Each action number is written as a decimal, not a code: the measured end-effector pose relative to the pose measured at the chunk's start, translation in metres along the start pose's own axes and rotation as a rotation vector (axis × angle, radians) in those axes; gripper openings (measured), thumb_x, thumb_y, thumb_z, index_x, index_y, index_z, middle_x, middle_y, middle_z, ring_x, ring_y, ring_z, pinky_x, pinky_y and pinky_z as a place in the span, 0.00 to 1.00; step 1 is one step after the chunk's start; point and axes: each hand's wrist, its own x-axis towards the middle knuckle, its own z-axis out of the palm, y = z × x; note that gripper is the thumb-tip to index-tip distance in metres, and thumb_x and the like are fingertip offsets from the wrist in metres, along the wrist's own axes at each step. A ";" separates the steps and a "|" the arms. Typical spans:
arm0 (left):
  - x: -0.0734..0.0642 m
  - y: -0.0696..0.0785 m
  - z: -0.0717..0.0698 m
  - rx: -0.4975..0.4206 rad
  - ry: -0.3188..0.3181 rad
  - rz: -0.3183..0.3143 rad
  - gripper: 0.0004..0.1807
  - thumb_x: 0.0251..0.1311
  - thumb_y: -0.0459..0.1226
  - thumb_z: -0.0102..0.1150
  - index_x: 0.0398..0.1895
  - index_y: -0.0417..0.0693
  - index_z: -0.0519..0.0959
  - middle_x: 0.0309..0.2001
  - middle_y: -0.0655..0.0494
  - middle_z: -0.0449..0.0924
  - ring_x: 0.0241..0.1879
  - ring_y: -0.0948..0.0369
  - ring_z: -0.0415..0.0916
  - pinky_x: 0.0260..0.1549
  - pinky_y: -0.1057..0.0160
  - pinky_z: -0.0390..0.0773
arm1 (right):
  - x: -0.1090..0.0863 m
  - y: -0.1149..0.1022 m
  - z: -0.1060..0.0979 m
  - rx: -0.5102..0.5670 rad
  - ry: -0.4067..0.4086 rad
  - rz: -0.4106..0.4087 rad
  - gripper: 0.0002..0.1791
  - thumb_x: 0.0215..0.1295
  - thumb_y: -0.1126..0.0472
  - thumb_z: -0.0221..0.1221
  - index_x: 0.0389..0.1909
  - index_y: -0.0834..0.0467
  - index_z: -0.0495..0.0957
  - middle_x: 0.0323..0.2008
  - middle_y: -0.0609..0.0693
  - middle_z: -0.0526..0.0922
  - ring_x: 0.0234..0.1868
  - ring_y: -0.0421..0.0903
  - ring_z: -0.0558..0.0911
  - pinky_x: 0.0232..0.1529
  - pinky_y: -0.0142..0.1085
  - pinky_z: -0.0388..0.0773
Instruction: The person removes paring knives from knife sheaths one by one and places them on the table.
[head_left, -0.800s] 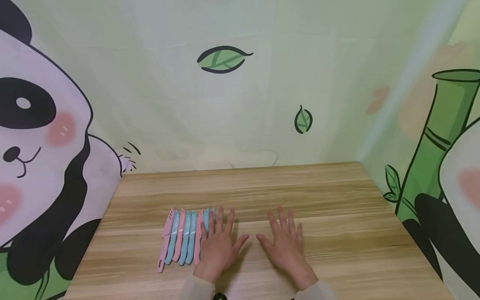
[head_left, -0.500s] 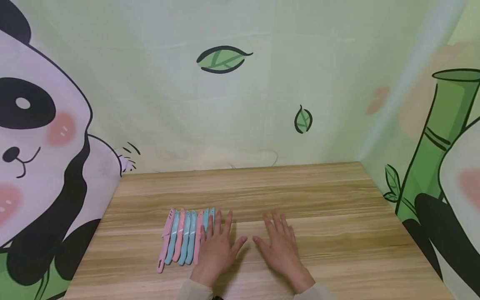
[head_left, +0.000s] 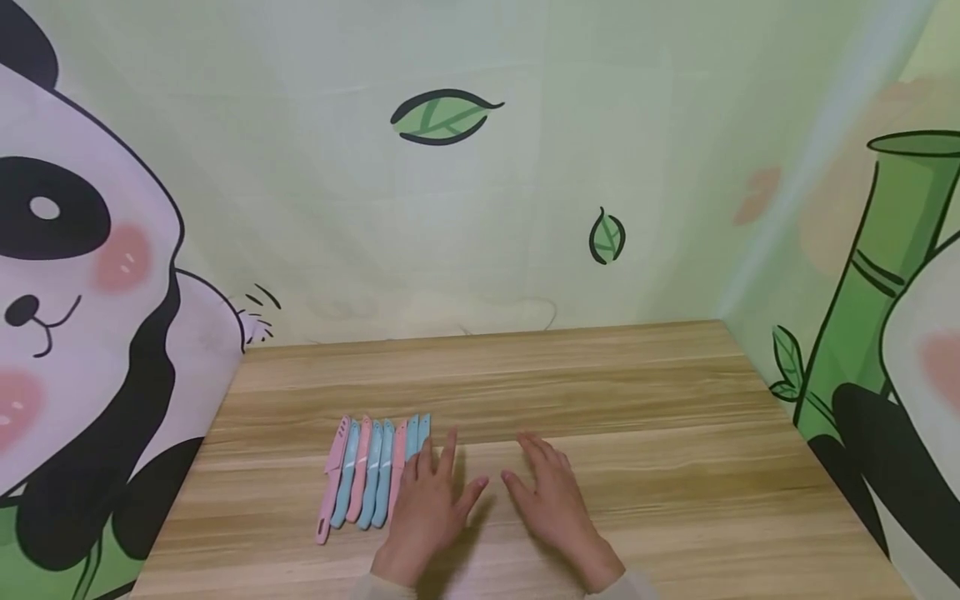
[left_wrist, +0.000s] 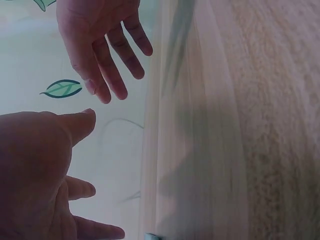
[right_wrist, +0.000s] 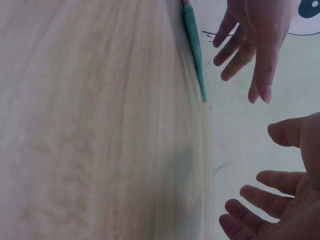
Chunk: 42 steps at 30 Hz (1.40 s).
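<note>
Several slim pink and blue knives, apparently in sheaths, lie side by side on the wooden table. At the row's left end is a longer pink knife (head_left: 330, 492) with slots near its top and a hole in its handle. Beside it lies a blue knife (head_left: 345, 477). My left hand (head_left: 426, 518) hovers over the row's right end, hiding the lower parts of the last knives; its fingers are spread and hold nothing. To the right, my right hand (head_left: 555, 510) is held above the table, fingers loosely extended, nothing in it. A blue knife (right_wrist: 194, 42) also shows in the right wrist view.
The wooden table (head_left: 675, 467) reaches back to a pale green cloth backdrop (head_left: 322, 192) printed with pandas, leaves and bamboo. The hands cast shadows on the tabletop.
Both hands have shifted slightly to the left, and their fingers have drawn in a little from being spread wide. The knives stay where they lie.
</note>
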 end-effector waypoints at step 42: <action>-0.016 -0.007 -0.017 -0.281 -0.060 -0.058 0.38 0.72 0.44 0.58 0.78 0.34 0.60 0.69 0.23 0.67 0.71 0.30 0.64 0.70 0.30 0.64 | -0.004 -0.038 0.048 0.728 -0.426 0.142 0.31 0.64 0.74 0.46 0.70 0.74 0.67 0.68 0.70 0.74 0.68 0.62 0.76 0.64 0.49 0.81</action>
